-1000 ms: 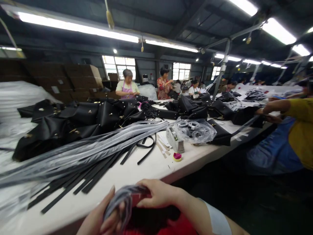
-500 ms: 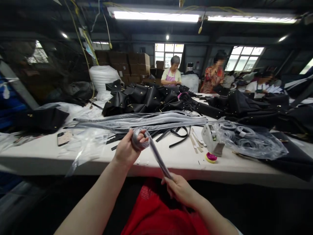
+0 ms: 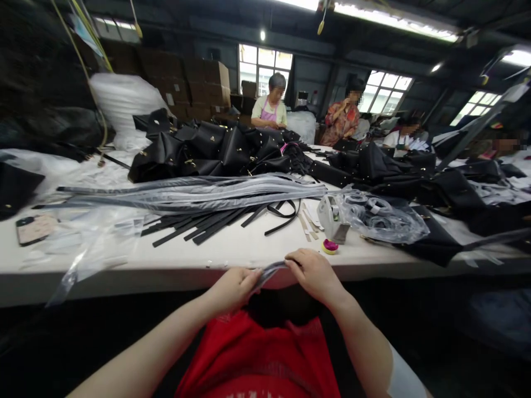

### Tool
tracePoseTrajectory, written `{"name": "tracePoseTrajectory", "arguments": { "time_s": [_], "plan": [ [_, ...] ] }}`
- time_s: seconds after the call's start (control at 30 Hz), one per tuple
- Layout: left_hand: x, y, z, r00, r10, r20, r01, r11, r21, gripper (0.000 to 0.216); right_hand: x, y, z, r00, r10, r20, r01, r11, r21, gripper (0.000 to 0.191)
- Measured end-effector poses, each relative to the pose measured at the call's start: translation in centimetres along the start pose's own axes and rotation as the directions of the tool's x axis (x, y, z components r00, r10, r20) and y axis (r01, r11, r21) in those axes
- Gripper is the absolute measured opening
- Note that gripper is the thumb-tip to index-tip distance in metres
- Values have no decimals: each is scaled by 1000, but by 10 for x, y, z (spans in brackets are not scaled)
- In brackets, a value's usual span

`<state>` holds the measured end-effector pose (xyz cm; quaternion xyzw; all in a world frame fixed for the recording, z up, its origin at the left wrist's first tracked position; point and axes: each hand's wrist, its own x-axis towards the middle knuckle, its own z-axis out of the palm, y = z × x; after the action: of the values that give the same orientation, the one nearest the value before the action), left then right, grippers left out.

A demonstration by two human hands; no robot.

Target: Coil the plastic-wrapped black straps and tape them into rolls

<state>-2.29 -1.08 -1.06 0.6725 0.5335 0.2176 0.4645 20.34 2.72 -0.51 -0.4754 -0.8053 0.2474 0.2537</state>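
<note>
Grey strap (image 3: 271, 270) held two-handed.
Left hand (image 3: 234, 286) and right hand (image 3: 314, 275) each grasp it near the front edge of the table (image 3: 236, 247).

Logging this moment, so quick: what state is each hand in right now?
Left hand: closed, holding the grey strap.
Right hand: closed, thumb and fingers pinching the same grey strap.

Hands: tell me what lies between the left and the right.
The head view shows a grey strip there, held by left hand and right hand.
</note>
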Motion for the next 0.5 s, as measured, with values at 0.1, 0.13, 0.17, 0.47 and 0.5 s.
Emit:
{"name": "tracePoseTrajectory", "arguments": {
  "time_s": [0.1, 0.13, 0.17, 0.47, 0.5],
  "plan": [
    [0, -6, -3, 960, -96, 264, 218, 846, -487, 62, -4, 2, 17, 996, -49, 78, 64, 978, -198, 37],
    [-1, -8, -4, 945, -98, 313, 276, 755, -595, 63, -7, 0, 27, 992, -41, 118, 57, 989, -139, 43],
    [-1, -10, -5, 935, -99, 340, 317, 662, -679, 65, -10, -2, 38, 989, -40, 140, 47, 998, -46, 47],
    [0, -28, 12, 980, 22, 199, 188, 236, -953, 54, -16, -13, 98, 956, -6, 293, -202, 711, 674, 67],
    [0, -33, 12, 987, -18, 161, 158, 329, -931, 52, -15, -11, 93, 962, -12, 271, -182, 712, 678, 62]
  ]
}}
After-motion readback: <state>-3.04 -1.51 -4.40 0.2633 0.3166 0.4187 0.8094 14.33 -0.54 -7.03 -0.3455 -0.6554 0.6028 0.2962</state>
